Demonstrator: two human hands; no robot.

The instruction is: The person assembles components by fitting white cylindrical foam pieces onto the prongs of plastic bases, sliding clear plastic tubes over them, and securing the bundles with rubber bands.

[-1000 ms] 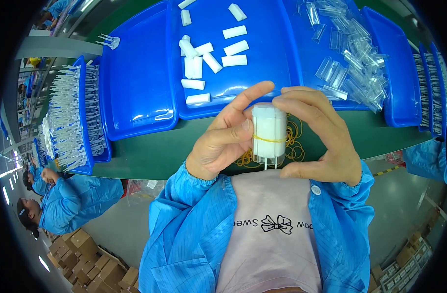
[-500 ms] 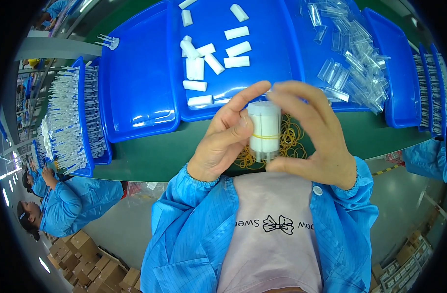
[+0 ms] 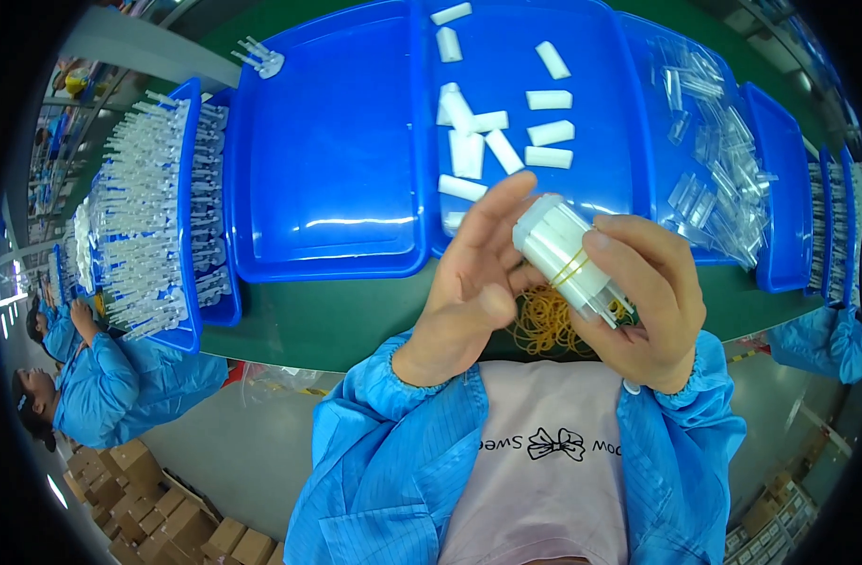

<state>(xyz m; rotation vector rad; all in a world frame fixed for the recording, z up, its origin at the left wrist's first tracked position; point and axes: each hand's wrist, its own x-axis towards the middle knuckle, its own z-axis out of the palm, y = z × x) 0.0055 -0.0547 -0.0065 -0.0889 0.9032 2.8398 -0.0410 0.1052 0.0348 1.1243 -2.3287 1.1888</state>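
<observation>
In front of my chest, my right hand (image 3: 652, 292) holds a clear-and-white cylindrical bundle (image 3: 555, 243) between thumb and fingers. A thin yellow rubber band (image 3: 570, 268) circles its middle. The bundle tilts, its pale cap end toward the upper left and thin clear prongs (image 3: 608, 307) at the lower right. Beside its cap end is my left hand (image 3: 473, 282), with index finger stretched up and thumb apart. Some of its fingertips pass behind the bundle; whether they touch it is hidden. Below the bundle, on the green table, lies a heap of yellow rubber bands (image 3: 547, 325).
A blue tray (image 3: 601, 56) ahead holds several white blocks (image 3: 549, 132). Clear plastic pieces (image 3: 723, 179) fill a tray to its right. Another blue tray (image 3: 332, 188) has a pronged white part (image 3: 261, 58) at its corner. Pronged parts (image 3: 148, 226) stand densely at far left, near co-workers (image 3: 120, 391).
The bundle has tipped from upright to slanting, its prongs swinging right. My left thumb has come off it, and my right hand has closed around it. The whole view has shifted.
</observation>
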